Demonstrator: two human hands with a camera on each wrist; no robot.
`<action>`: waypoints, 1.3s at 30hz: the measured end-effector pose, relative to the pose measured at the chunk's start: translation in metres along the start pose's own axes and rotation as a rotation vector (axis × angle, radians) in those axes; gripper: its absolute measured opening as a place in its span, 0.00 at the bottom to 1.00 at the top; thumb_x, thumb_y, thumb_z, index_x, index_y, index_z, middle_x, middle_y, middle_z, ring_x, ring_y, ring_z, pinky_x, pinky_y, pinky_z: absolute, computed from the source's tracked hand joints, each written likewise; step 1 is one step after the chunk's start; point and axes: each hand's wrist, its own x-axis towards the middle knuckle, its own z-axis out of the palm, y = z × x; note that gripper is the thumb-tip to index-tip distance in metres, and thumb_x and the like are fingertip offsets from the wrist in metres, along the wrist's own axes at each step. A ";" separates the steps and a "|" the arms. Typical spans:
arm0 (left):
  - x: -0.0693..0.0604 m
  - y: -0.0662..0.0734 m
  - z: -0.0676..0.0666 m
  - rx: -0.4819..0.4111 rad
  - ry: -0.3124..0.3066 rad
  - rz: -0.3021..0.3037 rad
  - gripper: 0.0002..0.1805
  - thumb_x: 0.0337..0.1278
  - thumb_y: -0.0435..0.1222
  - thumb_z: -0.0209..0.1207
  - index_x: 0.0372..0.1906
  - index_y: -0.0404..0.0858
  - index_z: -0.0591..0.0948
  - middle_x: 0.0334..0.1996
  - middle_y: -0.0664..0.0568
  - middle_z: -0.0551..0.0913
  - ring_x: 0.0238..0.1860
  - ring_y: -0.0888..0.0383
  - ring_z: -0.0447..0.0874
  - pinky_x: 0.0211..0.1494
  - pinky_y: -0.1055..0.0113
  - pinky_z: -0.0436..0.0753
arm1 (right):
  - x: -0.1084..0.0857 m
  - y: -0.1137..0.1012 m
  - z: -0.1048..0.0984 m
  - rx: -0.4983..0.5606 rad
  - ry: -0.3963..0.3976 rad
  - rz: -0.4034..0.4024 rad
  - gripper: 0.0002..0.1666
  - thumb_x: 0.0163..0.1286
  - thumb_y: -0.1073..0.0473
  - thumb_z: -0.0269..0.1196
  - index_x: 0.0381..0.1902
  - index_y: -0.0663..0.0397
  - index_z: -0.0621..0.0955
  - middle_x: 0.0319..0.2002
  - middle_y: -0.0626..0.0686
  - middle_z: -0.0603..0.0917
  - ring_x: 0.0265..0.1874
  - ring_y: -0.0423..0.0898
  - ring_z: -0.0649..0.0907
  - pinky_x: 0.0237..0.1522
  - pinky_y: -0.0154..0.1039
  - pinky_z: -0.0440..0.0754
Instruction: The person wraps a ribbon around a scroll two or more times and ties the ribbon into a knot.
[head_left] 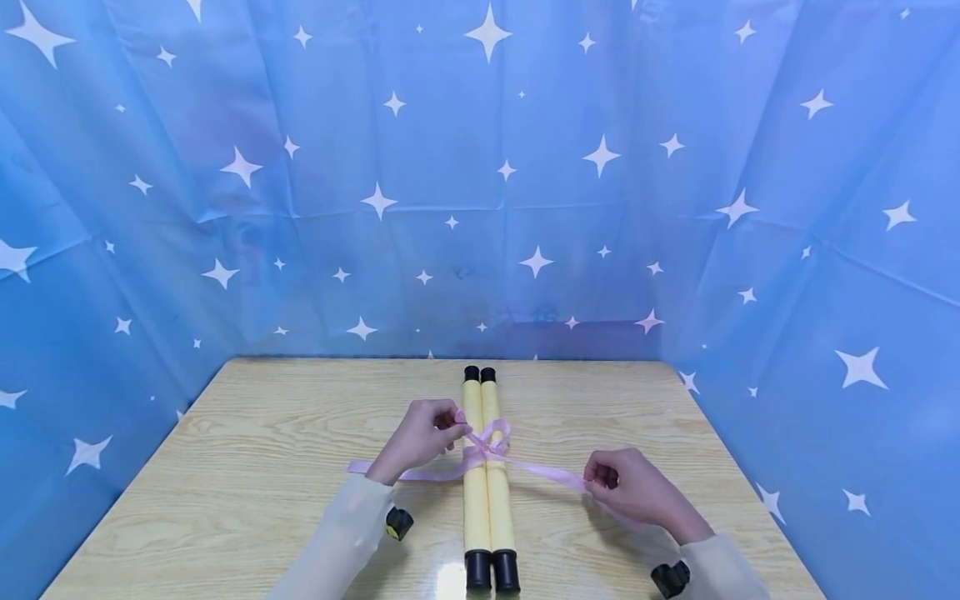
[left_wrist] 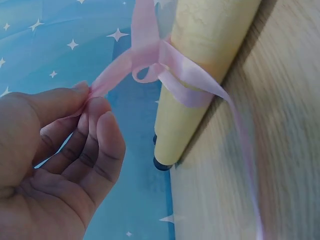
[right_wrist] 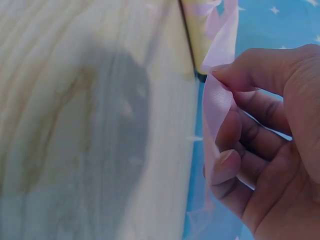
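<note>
Two pale yellow rods with black end caps (head_left: 477, 512) lie side by side, pointing away from me on the table. A pink ribbon (head_left: 551, 473) goes round both near their middle, with a loop standing up at the crossing. My left hand (head_left: 423, 437) pinches a part of the ribbon (left_wrist: 112, 72) between thumb and forefinger, just left of the rods. Off to the right, my right hand (head_left: 637, 487) pinches another length of the ribbon (right_wrist: 220, 97), which runs fairly straight from the knot. One loose tail stretches left across the table behind my left wrist.
The wood-grain table (head_left: 300, 417) carries the rods. Blue curtains with white stars (head_left: 450, 167) hang behind it and along both sides. A small black device (head_left: 399, 523) sits on the left wrist, a similar one (head_left: 670, 578) on the right.
</note>
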 end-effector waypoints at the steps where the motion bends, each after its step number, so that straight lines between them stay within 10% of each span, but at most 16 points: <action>1: -0.001 -0.002 0.000 -0.001 0.005 -0.004 0.06 0.67 0.31 0.65 0.32 0.38 0.82 0.31 0.36 0.85 0.25 0.44 0.84 0.23 0.71 0.81 | -0.002 0.002 0.000 0.003 -0.007 0.009 0.08 0.70 0.63 0.65 0.31 0.45 0.82 0.24 0.39 0.79 0.23 0.30 0.74 0.27 0.30 0.76; 19: -0.013 -0.036 0.002 0.052 0.070 -0.189 0.06 0.67 0.35 0.64 0.32 0.39 0.83 0.23 0.51 0.80 0.21 0.60 0.76 0.25 0.71 0.73 | -0.019 0.022 0.002 0.046 -0.122 0.072 0.07 0.68 0.61 0.67 0.31 0.43 0.83 0.25 0.39 0.80 0.23 0.30 0.74 0.26 0.30 0.75; 31: -0.013 -0.024 -0.003 0.193 0.087 -0.178 0.15 0.65 0.43 0.66 0.51 0.39 0.85 0.47 0.48 0.85 0.49 0.50 0.81 0.51 0.53 0.83 | -0.009 0.011 -0.003 0.041 -0.110 0.095 0.07 0.73 0.50 0.66 0.38 0.45 0.83 0.29 0.42 0.82 0.27 0.34 0.77 0.29 0.32 0.77; 39: -0.009 -0.006 0.002 0.287 0.114 -0.064 0.15 0.62 0.42 0.69 0.50 0.40 0.85 0.55 0.44 0.82 0.61 0.42 0.77 0.62 0.45 0.80 | 0.019 -0.002 -0.005 0.005 -0.015 0.093 0.19 0.73 0.48 0.66 0.51 0.55 0.82 0.34 0.43 0.82 0.32 0.35 0.79 0.34 0.32 0.78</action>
